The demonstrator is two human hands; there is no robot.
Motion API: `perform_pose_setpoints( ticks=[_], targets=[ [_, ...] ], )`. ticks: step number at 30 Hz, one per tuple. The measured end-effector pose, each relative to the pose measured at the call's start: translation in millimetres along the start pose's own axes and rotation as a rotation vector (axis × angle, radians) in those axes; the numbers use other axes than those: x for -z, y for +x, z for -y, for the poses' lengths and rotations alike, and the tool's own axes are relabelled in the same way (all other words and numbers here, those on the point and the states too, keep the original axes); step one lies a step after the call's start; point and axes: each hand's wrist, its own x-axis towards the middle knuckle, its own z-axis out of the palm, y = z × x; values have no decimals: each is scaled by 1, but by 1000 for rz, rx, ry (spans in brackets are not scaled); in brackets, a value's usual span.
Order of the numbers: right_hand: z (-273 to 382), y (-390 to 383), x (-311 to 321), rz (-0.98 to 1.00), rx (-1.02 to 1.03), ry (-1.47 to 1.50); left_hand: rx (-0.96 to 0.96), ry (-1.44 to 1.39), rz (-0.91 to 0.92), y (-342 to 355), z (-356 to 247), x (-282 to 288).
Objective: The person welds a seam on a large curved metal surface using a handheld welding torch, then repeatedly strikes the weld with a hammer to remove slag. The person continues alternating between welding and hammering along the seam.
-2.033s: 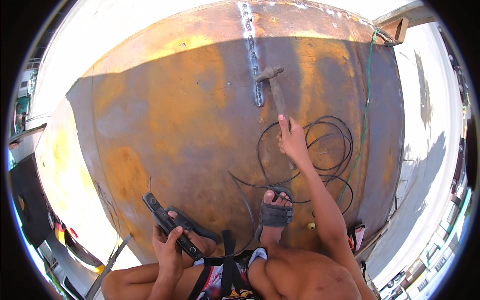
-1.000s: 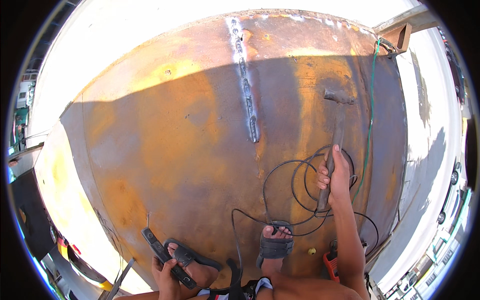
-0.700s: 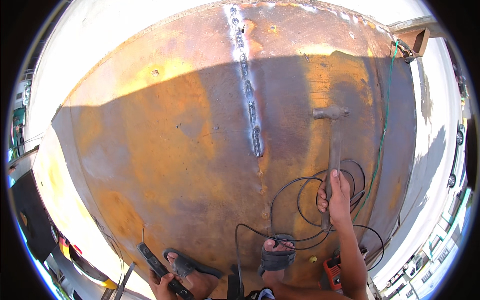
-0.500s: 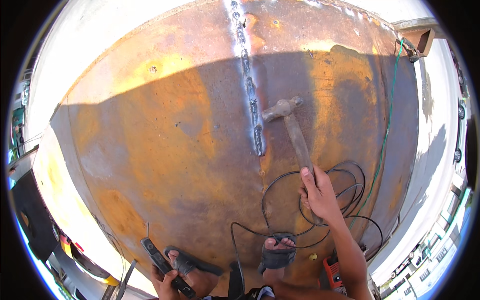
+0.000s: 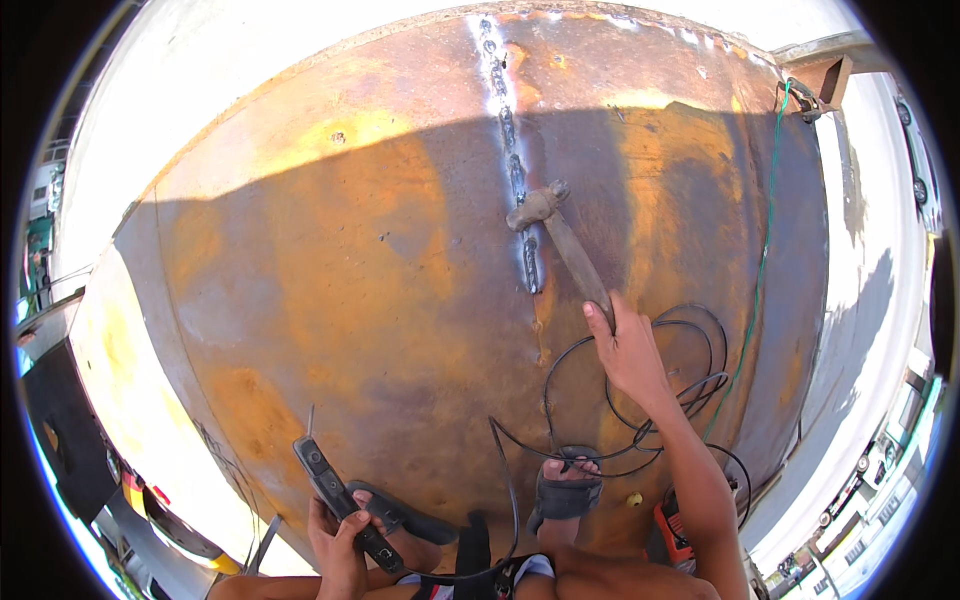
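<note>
My right hand (image 5: pixel 630 355) is closed round the wooden handle of a hammer (image 5: pixel 576 258). The hammer's head lies over the lower part of a lumpy dark weld bead (image 5: pixel 507 130), which runs down the rusty steel plate (image 5: pixel 350 310) between whitish edges; whether it touches cannot be told. At the lower left, my left hand (image 5: pixel 340 548) grips a black welding electrode holder (image 5: pixel 322 470). A thin electrode stub (image 5: pixel 310 420) sticks up from its tip. The holder's black cable (image 5: pixel 508 470) passes between my feet and loops beside my right forearm.
My sandalled feet (image 5: pixel 568 495) stand on the curved plate. A red and black power tool (image 5: pixel 672 530) lies by my right elbow. Along the right side runs a green cord (image 5: pixel 768 240) to a clamp (image 5: pixel 803 103) at a steel bracket. Bright ground lies beyond the plate's edges.
My right hand has moved the hammer up and left, bringing its head from beside the bead to over it. My left hand has shifted slightly up and right with the electrode holder. The view has shifted slightly.
</note>
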Motion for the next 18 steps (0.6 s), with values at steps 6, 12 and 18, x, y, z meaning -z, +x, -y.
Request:
perform_pose_setpoints(
  ticks=[6, 12, 18],
  targets=[
    [40, 52, -16, -64, -137, 259, -6, -2, 19, -4, -11, -5],
    [23, 31, -23, -94, -20, 75, -31, -30, -12, -9, -4, 4],
    [18, 24, -30, -179, 26, 208, -36, -24, 31, -14, 0, 4]
  ],
)
